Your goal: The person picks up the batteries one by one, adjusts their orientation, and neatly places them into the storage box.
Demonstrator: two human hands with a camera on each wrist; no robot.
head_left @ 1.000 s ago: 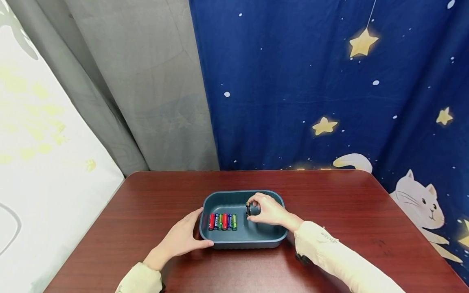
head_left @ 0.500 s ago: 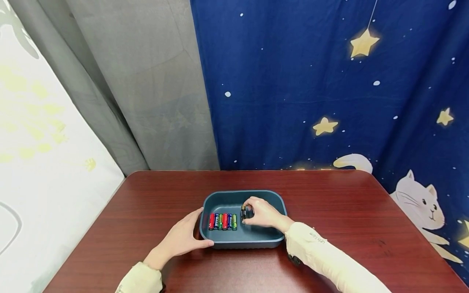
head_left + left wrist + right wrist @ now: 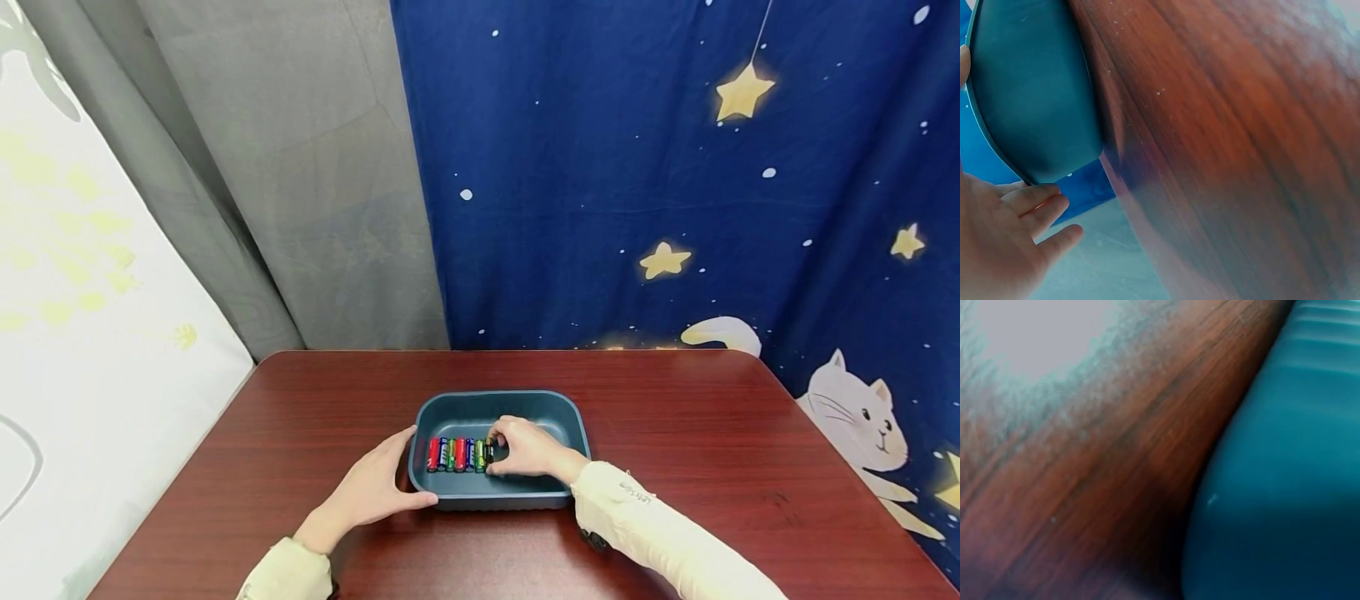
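In the head view, a dark teal rectangular bin [image 3: 510, 502] stands on the table. Inside its left half, several red, blue and green batteries [image 3: 455, 455] lie side by side in a row. My right hand [image 3: 531, 450] reaches into the bin and pinches a black battery [image 3: 490, 452] between thumb and fingers, right at the row's right end. My left hand [image 3: 371, 483] spans the bin's left end, its thumb at the front corner and fingers along the side. The left wrist view shows extended fingers [image 3: 1038, 205] against the bin's outer wall [image 3: 1035, 87]. Only the bin's outside [image 3: 1285, 475] appears in the right wrist view.
The reddish-brown wooden table [image 3: 337, 392] extends around the bin. Behind it hang a grey curtain [image 3: 300, 167] and a blue curtain [image 3: 562, 208] with stars and a cat. A white printed cloth [image 3: 97, 375] hangs at the left.
My right hand has carried the black battery leftward and slightly nearer, up to the green battery ending the row. The left hand and the bin have stayed in place.
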